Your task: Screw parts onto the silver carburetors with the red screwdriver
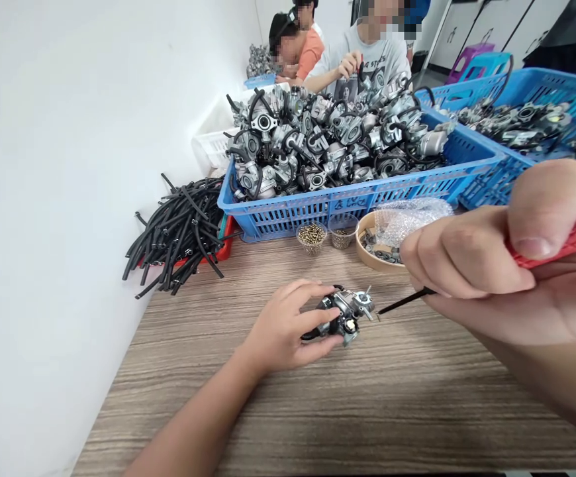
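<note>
A small metal carburetor (350, 308) with black parts lies on the wooden table, and my left hand (292, 324) grips it from the left, fingers over its body. Close to the camera on the right, my right hand (496, 252) is wrapped round the red handle of a screwdriver (407, 302). Its dark shaft points left and down, with the tip beside the right end of the carburetor. A small screw (378, 317) shows at the tip; whether it touches the carburetor I cannot tell.
Behind stands a blue crate (288, 215) heaped with carburetors; another blue crate (541, 79) is at right. Black hoses (179, 232) fill a red tray at left. Cups of screws (312, 235) and washers (341, 233) stand near a round box (384, 265) with bubble wrap. People sit beyond.
</note>
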Demonstrator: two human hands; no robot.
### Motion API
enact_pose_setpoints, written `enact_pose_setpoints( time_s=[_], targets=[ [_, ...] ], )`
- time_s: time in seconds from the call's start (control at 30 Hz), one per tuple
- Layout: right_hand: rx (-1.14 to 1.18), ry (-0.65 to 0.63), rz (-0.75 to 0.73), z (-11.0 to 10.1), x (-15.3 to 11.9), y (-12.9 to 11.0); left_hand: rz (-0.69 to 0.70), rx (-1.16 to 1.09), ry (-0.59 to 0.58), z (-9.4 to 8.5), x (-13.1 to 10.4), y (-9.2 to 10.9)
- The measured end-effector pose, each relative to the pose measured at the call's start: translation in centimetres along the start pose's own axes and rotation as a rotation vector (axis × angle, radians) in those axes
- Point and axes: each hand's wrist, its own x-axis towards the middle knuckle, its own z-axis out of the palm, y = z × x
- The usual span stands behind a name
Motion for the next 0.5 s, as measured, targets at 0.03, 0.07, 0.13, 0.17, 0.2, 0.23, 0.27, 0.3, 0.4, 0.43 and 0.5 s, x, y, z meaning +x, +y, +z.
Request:
enact_pose_setpoints(
  time_s=[0.03,0.07,0.13,0.17,0.2,0.23,0.27,0.3,0.4,0.43,0.5],
  targets=[
    [0.0,0.004,-0.001,0.3,0.1,-0.2,-0.009,0.017,0.031,0.0,0.1,0.2],
    [0.011,0.008,-0.002,0.6,0.2,-0.5,-0.02,0.027,0.066,0.1,0.3,0.4],
    [0.042,0.022,0.018,1.5,0.5,-0.9,-0.031,0.003,0.135,0.3,0.5,1.1],
    [0.056,0.024,0.037,1.9,0.7,-1.1,-0.024,-0.03,0.169,0.5,0.6,1.6],
    [0.073,0.024,0.049,2.3,0.8,-1.3,-0.016,-0.069,0.199,0.6,0.6,2.1],
    [0.09,0.02,0.055,2.7,0.9,-1.5,-0.005,-0.111,0.223,0.8,0.7,2.6],
    [0.106,0.016,0.053,3.1,0.8,-1.6,0.002,-0.15,0.247,1.0,0.8,3.2],
    [0.122,0.012,0.043,3.4,0.8,-1.8,0.003,-0.187,0.27,1.1,0.9,3.7],
    [0.136,0.003,0.024,3.8,0.3,-2.0,-0.006,-0.275,0.329,1.3,1.2,4.8],
    [0.128,0.018,0.022,3.7,0.1,-2.1,-0.012,-0.295,0.338,1.4,1.3,5.0],
    [0.063,-0.059,0.008,3.2,-0.1,-2.1,-0.034,-0.332,0.344,1.4,1.4,5.2]
  ],
)
